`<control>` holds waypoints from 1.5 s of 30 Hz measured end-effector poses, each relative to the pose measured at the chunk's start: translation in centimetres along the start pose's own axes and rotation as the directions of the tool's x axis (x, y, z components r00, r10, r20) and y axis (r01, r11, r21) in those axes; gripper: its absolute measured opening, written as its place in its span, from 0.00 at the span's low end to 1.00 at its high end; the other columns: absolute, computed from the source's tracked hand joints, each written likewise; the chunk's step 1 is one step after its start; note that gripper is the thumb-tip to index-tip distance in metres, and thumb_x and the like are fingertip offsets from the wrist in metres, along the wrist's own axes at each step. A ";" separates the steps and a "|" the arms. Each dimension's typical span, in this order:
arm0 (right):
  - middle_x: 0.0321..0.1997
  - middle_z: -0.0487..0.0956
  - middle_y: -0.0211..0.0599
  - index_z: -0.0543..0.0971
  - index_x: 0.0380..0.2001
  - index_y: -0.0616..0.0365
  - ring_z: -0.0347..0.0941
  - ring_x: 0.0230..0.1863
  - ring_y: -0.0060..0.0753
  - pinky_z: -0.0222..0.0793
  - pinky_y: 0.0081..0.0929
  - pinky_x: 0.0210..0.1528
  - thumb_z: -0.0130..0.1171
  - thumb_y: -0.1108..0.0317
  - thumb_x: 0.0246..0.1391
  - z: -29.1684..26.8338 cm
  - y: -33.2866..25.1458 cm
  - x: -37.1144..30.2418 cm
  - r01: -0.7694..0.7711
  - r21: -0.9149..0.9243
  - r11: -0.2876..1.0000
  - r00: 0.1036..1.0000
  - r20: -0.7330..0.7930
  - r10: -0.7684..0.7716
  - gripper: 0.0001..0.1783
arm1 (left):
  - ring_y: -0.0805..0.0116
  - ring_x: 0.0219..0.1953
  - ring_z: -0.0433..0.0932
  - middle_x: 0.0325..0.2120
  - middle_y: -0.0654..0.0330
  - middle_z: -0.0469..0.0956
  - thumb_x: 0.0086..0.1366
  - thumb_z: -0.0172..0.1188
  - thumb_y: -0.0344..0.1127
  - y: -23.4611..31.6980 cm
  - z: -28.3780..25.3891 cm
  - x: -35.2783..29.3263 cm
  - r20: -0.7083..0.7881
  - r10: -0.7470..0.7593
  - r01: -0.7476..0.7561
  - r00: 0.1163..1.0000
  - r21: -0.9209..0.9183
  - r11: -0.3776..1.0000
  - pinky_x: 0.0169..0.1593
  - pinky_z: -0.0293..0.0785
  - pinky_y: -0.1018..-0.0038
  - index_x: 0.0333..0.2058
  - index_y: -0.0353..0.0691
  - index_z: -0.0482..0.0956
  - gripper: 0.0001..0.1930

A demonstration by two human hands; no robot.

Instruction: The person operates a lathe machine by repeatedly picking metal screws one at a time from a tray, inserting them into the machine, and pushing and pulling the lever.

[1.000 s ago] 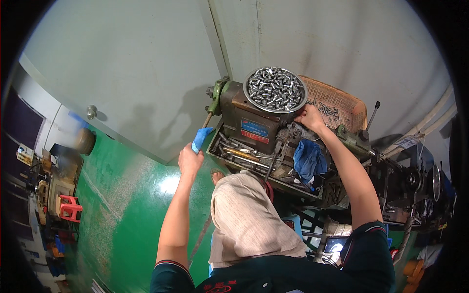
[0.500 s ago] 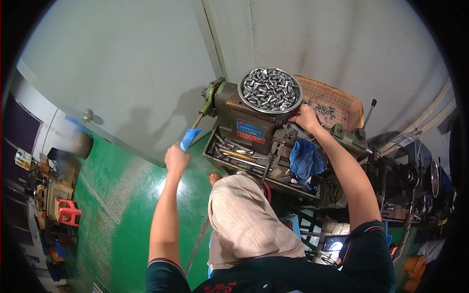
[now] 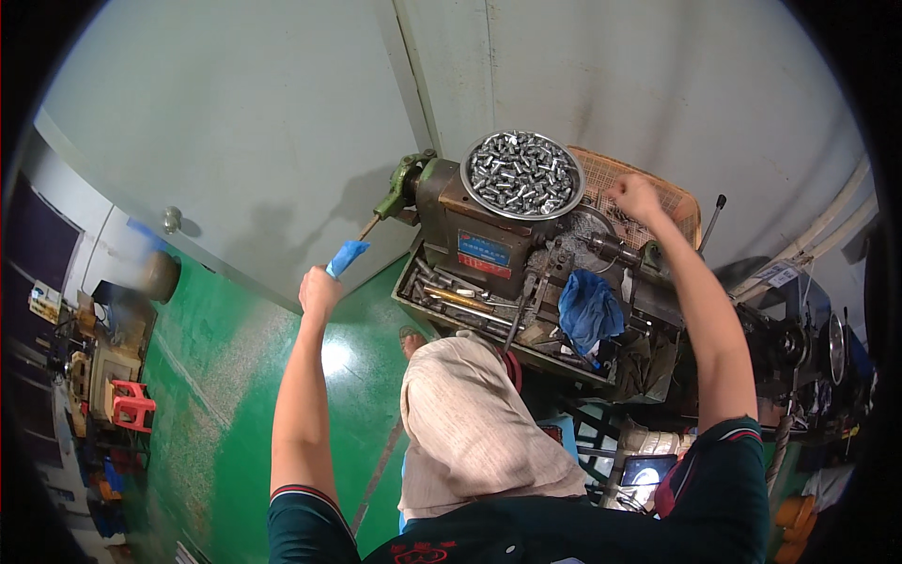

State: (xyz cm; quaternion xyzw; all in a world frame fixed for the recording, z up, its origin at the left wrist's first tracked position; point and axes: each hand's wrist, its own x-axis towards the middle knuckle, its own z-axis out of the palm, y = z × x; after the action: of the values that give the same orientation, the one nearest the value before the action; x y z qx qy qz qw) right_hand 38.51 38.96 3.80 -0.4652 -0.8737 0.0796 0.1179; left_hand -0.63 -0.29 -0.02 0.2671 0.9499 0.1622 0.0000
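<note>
My left hand [image 3: 320,292] is closed round the end of a lever [image 3: 367,228], whose grip is wrapped in blue cloth [image 3: 347,258]. The lever runs to a green bracket [image 3: 404,191] at the left end of a small bench lathe [image 3: 446,211]. Over the wicker basket [image 3: 678,203] to the right, my right hand [image 3: 636,197] has its fingers drawn together; whatever they may hold is too small to make out. A round metal bowl [image 3: 467,193] heaped with short shiny metal pins [image 3: 521,169] stands on the lathe's headstock.
A tray of tools and metal bars [image 3: 458,299] lies along the lathe's near side. A crumpled blue cloth [image 3: 589,315] rests at its right part. Another lever with a black knob [image 3: 720,201] stands at the right. Beige fabric [image 3: 470,414] covers my lap.
My right hand has left the spindle beside the bowl and moved right, over the basket. My left hand has shifted slightly left and away from me, with the lever swinging along.
</note>
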 end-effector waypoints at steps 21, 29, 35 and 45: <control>0.28 0.76 0.49 0.73 0.21 0.61 0.71 0.34 0.50 0.66 0.42 0.34 0.50 0.50 0.52 -8.3 15.2 -24.2 -0.353 -0.399 0.846 0.923 -0.296 0.245 0.23 | 0.49 0.35 0.76 0.29 0.47 0.77 0.49 0.55 0.31 -0.1 0.0 0.0 0.028 0.007 -0.008 1.000 0.019 1.000 0.39 0.72 0.60 0.32 0.40 0.80 0.11; 0.20 0.75 0.53 0.75 0.19 0.61 0.72 0.26 0.55 0.67 0.45 0.29 0.48 0.47 0.51 -7.7 13.6 -24.9 -0.377 -0.411 0.830 0.907 -0.345 0.241 0.26 | 0.49 0.35 0.77 0.29 0.46 0.77 0.48 0.56 0.31 -0.2 0.1 -0.1 -0.001 0.010 -0.010 1.000 0.021 1.000 0.39 0.72 0.60 0.31 0.40 0.80 0.10; 0.21 0.75 0.54 0.76 0.19 0.61 0.72 0.26 0.56 0.67 0.46 0.29 0.48 0.46 0.51 -7.7 13.0 -25.0 -0.398 -0.410 0.821 0.898 -0.355 0.258 0.27 | 0.49 0.34 0.77 0.29 0.47 0.78 0.48 0.56 0.31 0.0 -0.1 -0.2 -0.002 0.020 -0.020 1.000 0.012 1.000 0.39 0.72 0.60 0.31 0.40 0.80 0.10; 0.24 0.76 0.55 0.78 0.23 0.61 0.73 0.29 0.56 0.67 0.46 0.34 0.46 0.44 0.52 -7.9 12.1 -24.9 -0.467 -0.418 0.779 0.878 -0.324 0.352 0.28 | 0.49 0.34 0.77 0.28 0.46 0.77 0.47 0.55 0.29 -0.1 0.1 -0.1 -0.006 0.017 -0.017 1.000 0.011 1.000 0.38 0.73 0.61 0.30 0.39 0.80 0.09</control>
State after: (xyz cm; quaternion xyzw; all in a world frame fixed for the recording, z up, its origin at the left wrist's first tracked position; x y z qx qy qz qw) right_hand 63.79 25.16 5.04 -0.6652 -0.7227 -0.1715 0.0765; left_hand -0.58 -0.39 -0.15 0.2745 0.9485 0.1579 -0.0056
